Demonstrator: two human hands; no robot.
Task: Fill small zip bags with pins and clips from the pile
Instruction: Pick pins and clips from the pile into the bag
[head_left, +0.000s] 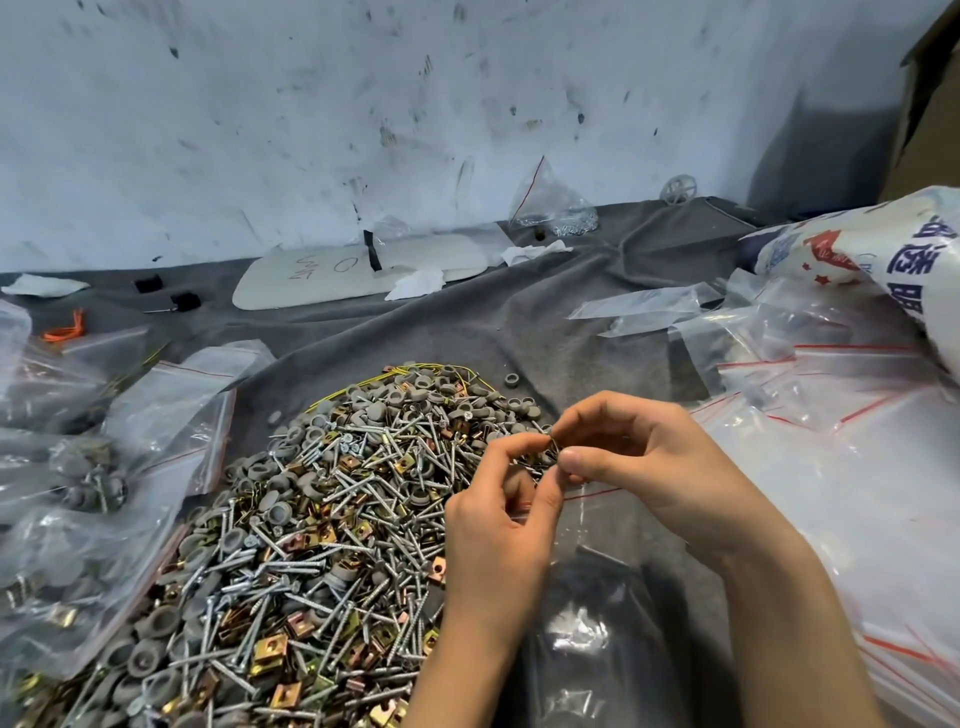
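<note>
A big pile (322, 519) of silver screws, brass clips and grey round caps covers the grey cloth in front of me. Over its right edge my left hand (498, 525) and my right hand (634, 462) meet, both pinching a small bundle of thin metal pins (555, 448) between fingertips. A clear zip bag (597, 603) with a red strip lies under my hands. Several filled bags (78, 493) lie at the left.
A stack of empty red-striped zip bags (841, 467) lies at the right, under a printed white sack (883, 260). At the back are a white board (358, 275), tissues, a bag of screws (556, 208) and a scuffed wall. Black clips and an orange tie lie far left.
</note>
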